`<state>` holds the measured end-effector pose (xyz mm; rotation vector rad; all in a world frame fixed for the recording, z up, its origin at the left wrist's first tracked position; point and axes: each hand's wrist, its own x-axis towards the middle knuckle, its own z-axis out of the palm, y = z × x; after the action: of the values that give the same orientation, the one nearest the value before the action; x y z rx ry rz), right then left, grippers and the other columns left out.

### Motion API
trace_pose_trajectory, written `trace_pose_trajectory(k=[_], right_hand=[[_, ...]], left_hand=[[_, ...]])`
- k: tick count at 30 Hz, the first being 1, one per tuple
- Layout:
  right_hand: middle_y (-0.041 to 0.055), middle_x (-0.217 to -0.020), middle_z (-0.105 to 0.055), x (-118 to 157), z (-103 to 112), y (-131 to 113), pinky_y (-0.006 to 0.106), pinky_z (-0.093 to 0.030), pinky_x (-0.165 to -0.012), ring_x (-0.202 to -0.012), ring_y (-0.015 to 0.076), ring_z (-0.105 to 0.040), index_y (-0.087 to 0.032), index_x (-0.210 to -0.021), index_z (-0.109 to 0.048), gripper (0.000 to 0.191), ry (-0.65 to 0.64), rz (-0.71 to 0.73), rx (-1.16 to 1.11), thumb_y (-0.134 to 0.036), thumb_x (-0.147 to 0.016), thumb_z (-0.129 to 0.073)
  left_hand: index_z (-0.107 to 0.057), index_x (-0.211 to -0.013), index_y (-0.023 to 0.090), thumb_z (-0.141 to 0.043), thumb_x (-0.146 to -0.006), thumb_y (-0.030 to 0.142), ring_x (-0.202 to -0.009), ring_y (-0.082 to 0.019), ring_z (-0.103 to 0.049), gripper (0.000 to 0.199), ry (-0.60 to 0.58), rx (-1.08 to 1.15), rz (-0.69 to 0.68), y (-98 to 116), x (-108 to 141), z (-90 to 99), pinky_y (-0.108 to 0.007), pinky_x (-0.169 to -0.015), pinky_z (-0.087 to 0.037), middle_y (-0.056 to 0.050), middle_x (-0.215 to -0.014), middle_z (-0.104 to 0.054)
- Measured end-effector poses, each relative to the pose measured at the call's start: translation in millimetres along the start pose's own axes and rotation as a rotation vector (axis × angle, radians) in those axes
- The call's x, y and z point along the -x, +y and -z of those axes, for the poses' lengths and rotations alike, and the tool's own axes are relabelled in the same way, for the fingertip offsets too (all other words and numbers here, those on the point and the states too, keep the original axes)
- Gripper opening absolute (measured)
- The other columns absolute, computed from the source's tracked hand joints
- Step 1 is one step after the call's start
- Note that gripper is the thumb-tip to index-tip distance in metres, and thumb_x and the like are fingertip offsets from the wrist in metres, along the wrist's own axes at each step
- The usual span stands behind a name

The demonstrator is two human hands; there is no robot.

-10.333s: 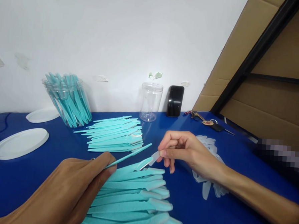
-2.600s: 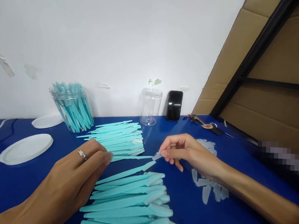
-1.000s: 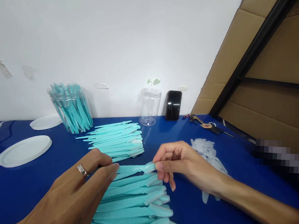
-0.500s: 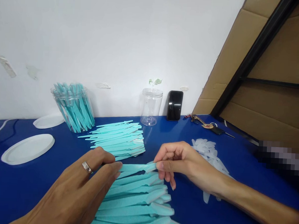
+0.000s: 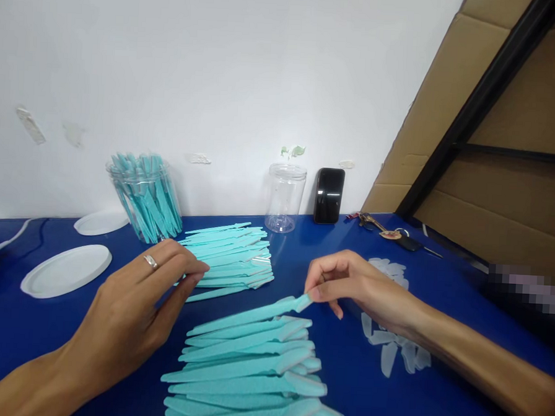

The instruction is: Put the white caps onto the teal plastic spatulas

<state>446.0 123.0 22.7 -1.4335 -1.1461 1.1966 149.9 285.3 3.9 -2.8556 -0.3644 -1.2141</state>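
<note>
My right hand (image 5: 341,279) pinches the blade end of a teal eyebrow razor (image 5: 248,315) between thumb and fingers. This razor slants down to the left, over the near edge of a spread of similar razors (image 5: 245,380) on the blue table. My left hand (image 5: 135,306), with a ring on one finger, holds nothing; its thumb and index finger are bent, with their tips close together. Behind those fingertips lies a second bunch of teal razors (image 5: 238,255), partly hidden by the hand. Translucent blade covers (image 5: 388,356) lie scattered beyond and below my right wrist.
A clear jar packed with teal razors (image 5: 150,201) stands at the back left, near two white lids (image 5: 67,271). An empty clear jar (image 5: 285,199) and a black phone (image 5: 329,195) are against the wall. Keys (image 5: 390,234) lie at right, beside cardboard (image 5: 476,237).
My left hand has let go of the razor's handle end and moved left and back. My right hand keeps the blade end, having shifted slightly right; the handle now tilts down to the left.
</note>
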Motion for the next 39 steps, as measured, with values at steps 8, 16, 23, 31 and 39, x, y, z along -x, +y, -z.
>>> trace_pose_trajectory(k=[8,16,23,31,39], right_hand=[[0.0009,-0.065,-0.066,8,-12,-2,0.028,-0.029,-0.05,-0.058,0.0131,-0.045,-0.022,-0.072,-0.088,0.021,-0.067,-0.022,0.138,-0.04,-0.074,-0.097],[0.0019,-0.069,-0.071,5,-13,5,0.029,-0.037,-0.062,-0.066,0.0154,-0.054,-0.022,-0.073,-0.088,0.025,-0.084,-0.028,0.132,-0.043,-0.073,-0.1],[0.0001,-0.065,-0.066,6,-12,1,0.029,-0.034,-0.06,-0.063,0.0146,-0.051,-0.02,-0.072,-0.083,0.028,-0.134,-0.058,0.15,-0.043,-0.076,-0.099],[0.0009,-0.064,-0.064,0,19,-4,0.031,-0.036,-0.06,-0.06,0.0173,-0.052,-0.021,-0.074,-0.076,0.029,0.295,0.232,0.545,-0.046,-0.088,-0.078],[0.0014,-0.061,-0.066,-15,84,-5,0.035,-0.038,-0.065,-0.065,0.0224,-0.06,-0.021,-0.078,-0.079,0.021,0.7,0.183,1.091,-0.031,-0.094,-0.068]], left_hand=[[-0.067,-0.111,0.025,-0.051,-0.114,0.019,-0.093,-0.019,-0.063,0.017,-0.131,0.026,-0.011,-20,7,-17.8,-0.033,-0.085,-0.051,-0.001,-0.102,-0.068],[-0.075,-0.122,0.027,-0.051,-0.116,0.03,-0.098,-0.023,-0.061,0.025,-0.216,-0.011,-0.018,-34,14,-25.1,-0.038,-0.087,-0.049,-0.004,-0.108,-0.068],[-0.076,-0.128,0.03,-0.05,-0.116,0.034,-0.1,-0.024,-0.062,0.029,-0.25,-0.022,-0.018,-37,18,-28.6,-0.038,-0.086,-0.05,-0.005,-0.109,-0.068],[-0.077,-0.121,0.028,-0.049,-0.117,0.04,-0.098,-0.024,-0.064,0.031,-0.245,-0.051,-0.002,-37,16,-26.7,-0.037,-0.084,-0.05,-0.005,-0.108,-0.069],[-0.076,-0.131,0.021,-0.047,-0.117,0.044,-0.098,-0.029,-0.064,0.04,-0.212,-0.135,0.032,-43,14,-26.2,-0.043,-0.087,-0.048,-0.006,-0.103,-0.068]])
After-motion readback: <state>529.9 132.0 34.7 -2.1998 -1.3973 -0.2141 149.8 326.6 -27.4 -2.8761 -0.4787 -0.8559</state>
